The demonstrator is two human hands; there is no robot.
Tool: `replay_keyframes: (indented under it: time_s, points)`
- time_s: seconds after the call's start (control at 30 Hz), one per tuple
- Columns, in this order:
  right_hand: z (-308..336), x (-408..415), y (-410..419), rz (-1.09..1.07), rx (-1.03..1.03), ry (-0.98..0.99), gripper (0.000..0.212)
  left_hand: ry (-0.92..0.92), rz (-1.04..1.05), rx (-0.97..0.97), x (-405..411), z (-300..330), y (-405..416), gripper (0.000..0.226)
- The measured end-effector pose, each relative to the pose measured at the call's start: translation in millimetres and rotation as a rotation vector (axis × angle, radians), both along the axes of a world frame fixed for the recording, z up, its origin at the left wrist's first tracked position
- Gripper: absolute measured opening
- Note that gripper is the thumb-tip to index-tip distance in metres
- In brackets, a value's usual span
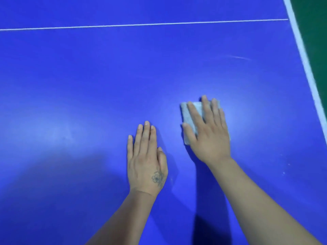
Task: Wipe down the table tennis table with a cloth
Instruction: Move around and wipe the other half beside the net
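We look down on a blue table [88,76] that fills nearly the whole view. Our right hand [210,133] lies flat with straight, spread fingers on a folded pale grey cloth [190,117], pressing it against the table. Our left hand [146,161] rests palm down on the bare surface just beside it, fingers straight and close together, a small flower tattoo on its back. A thin white line [141,24] crosses the table beyond the hands, meeting a wider white edge stripe [304,55] on the right. Past that stripe we see green floor [315,23].
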State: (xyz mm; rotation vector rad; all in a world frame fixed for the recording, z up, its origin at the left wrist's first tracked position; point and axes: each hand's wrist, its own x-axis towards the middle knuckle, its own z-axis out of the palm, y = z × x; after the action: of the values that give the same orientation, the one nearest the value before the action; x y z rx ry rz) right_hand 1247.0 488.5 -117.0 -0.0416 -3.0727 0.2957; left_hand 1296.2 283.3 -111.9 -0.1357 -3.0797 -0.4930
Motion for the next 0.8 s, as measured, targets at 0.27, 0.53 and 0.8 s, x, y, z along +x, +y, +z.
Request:
replay_keyframes:
  time_s: [0.27,0.53,0.8]
  points:
    - [4.2,-34.4,125.5,-0.403,0.016,-0.126,0.068,0.005,0.138,-0.092,-133.2,1.3,-8.4,0.07]
    - [12.7,-160.3,136.7,-0.477,-0.015,-0.133,0.069,0.025,0.15,-0.159,-159.6,-5.7,-5.1,0.074]
    - [9.6,-212.8,24.4,-0.068,0.018,-0.083,0.071,0.016,0.151,-0.183,-163.5,-4.7,-4.2,0.073]
